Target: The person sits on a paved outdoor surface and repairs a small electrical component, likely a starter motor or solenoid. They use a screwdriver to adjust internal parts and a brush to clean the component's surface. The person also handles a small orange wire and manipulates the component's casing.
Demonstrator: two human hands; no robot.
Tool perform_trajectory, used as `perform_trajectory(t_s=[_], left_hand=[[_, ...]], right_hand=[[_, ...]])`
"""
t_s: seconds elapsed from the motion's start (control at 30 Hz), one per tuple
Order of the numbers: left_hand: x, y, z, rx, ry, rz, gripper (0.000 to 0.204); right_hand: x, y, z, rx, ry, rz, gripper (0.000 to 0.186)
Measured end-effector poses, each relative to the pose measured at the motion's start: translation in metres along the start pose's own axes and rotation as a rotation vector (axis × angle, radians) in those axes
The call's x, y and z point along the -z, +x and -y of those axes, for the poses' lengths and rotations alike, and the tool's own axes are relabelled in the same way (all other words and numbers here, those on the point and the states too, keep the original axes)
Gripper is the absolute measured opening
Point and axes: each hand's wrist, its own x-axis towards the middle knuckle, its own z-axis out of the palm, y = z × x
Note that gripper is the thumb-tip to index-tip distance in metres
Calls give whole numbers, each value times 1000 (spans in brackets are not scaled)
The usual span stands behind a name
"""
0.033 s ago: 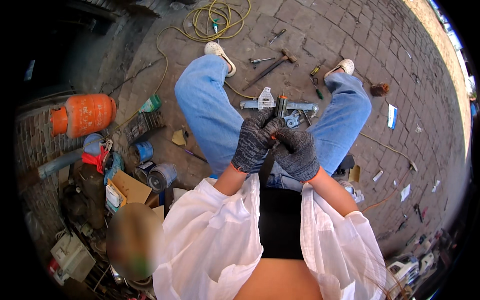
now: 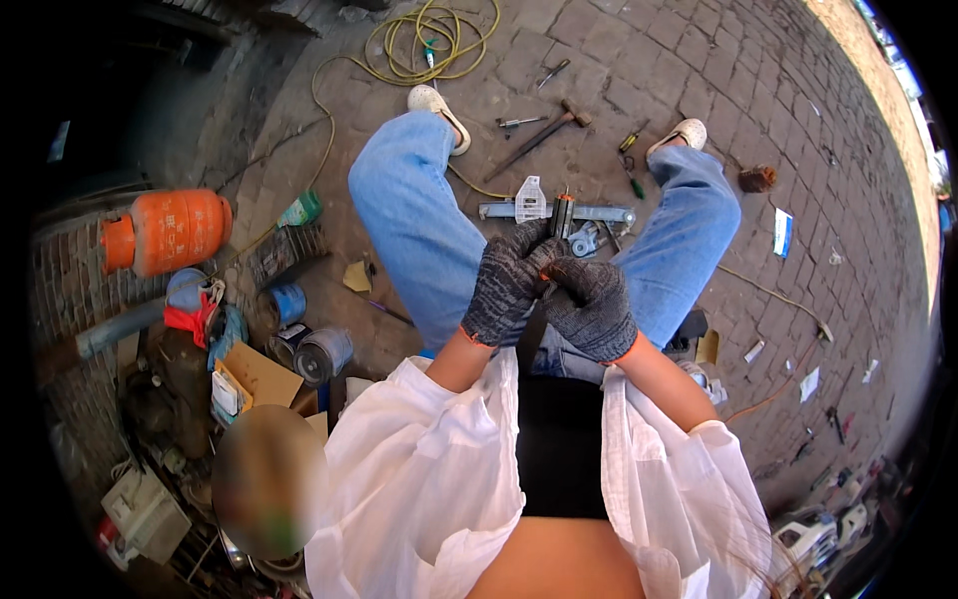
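Observation:
Both my hands wear dark grey knitted gloves with orange cuffs and meet between my knees. My left hand (image 2: 507, 278) is closed around what looks like a motor rotor (image 2: 563, 212), a dark cylinder with copper-orange parts and a thin shaft pointing away from me. Pressed close beside it, my right hand (image 2: 591, 304) has its fingers pinched together at the near end. A bit of orange shows between the gloves; what the right fingers grip is hidden. Just beyond lie a grey metal bar (image 2: 609, 214), a clear plastic piece (image 2: 531, 198) and a blue-grey metal part (image 2: 585, 240).
On the brick paving ahead are a hammer (image 2: 539, 140), screwdrivers (image 2: 633, 138) and a coiled yellow hose (image 2: 399, 65). An orange gas cylinder (image 2: 180, 232), paint tins (image 2: 324, 354) and a cardboard box (image 2: 261, 371) crowd the left. A rusty brush-like piece (image 2: 757, 179) lies right.

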Motion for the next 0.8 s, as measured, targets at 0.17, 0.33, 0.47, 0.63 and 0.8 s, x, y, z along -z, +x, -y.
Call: perform_trajectory(t_s=[0.17,0.33,0.47,0.63,0.8], left_hand=[[1,0,21,11,11,63,34],[7,9,23,70,-221,-97,33],[17,22,-7,147,-521,-159,24],[37,24,-8,119,-485,-227,24],[46,19,-25,116,-501,-250,27]], right_hand=[[0,3,-7,9,-19,-5,18],[8,18,14,-155,50,-31,21],[22,26,-4,-257,-66,-58,21],[36,22,-5,-267,229,258,61],[29,25,-22,-345,875,283,74]])
